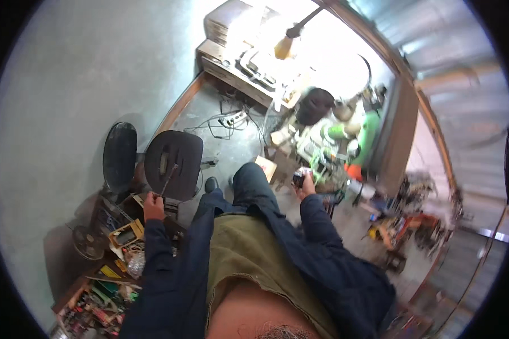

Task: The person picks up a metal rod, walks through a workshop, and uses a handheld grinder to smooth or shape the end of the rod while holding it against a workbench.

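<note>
My left hand (pixel 154 208) is closed around the lower end of a thin, dark rod-like tool (pixel 168 182). The tool's tip points up over the black seat of an office chair (pixel 189 152), where a slender item (pixel 163 163) lies; whether the tip touches the seat, I cannot tell. Farther right, my right hand (pixel 307 185) grips a small dark object (pixel 298 179) with a shiny pale top, too small to make out its kind. It is held beside a cluttered area with green things.
A white power strip (pixel 233 118) with tangled cables lies on the floor ahead. Behind it stands a bench (pixel 237 79) with tools. A dark welding mask (pixel 315 105) and a green cylinder (pixel 368 135) are at right. A small fan (pixel 89 242) and a box of mixed parts (pixel 96 305) are at left.
</note>
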Tool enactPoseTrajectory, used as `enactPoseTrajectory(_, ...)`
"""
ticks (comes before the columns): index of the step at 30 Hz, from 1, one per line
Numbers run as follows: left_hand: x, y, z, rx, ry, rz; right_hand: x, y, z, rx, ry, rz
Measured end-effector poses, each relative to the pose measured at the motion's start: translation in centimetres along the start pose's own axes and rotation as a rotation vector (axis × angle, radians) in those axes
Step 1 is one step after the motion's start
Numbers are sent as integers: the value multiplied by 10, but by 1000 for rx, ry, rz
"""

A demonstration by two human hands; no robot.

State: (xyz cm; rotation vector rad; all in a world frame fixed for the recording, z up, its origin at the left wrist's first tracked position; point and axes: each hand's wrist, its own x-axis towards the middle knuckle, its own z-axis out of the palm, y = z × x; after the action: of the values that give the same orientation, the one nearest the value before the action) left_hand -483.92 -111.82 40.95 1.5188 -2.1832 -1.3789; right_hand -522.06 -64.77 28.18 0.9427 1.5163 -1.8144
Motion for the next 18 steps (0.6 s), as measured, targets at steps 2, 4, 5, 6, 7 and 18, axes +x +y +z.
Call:
enactPoseTrajectory(2, 30, 30, 3, 28, -13, -9, 53, -7, -7, 30, 84, -40)
enactPoseTrajectory(4, 48, 41, 2, 262, -154, -159, 99, -12, -6, -37, 165, -11)
enactPoseTrajectory(5, 64, 54, 3, 252, -123, -187, 115, -15, 1, -7, 239, -8)
enactPoseTrajectory(6, 75, 68, 16, 266, -173, -180, 138, -29, -12, -59, 247, 112)
enactPoseTrajectory(7, 82, 79, 25, 289, -211, -174, 154, -35, -14, -76, 240, 182)
enactPoseTrajectory(18, 222, 211, 117, 398, -311, 61, 245, -65, 13, 158, 244, 291)
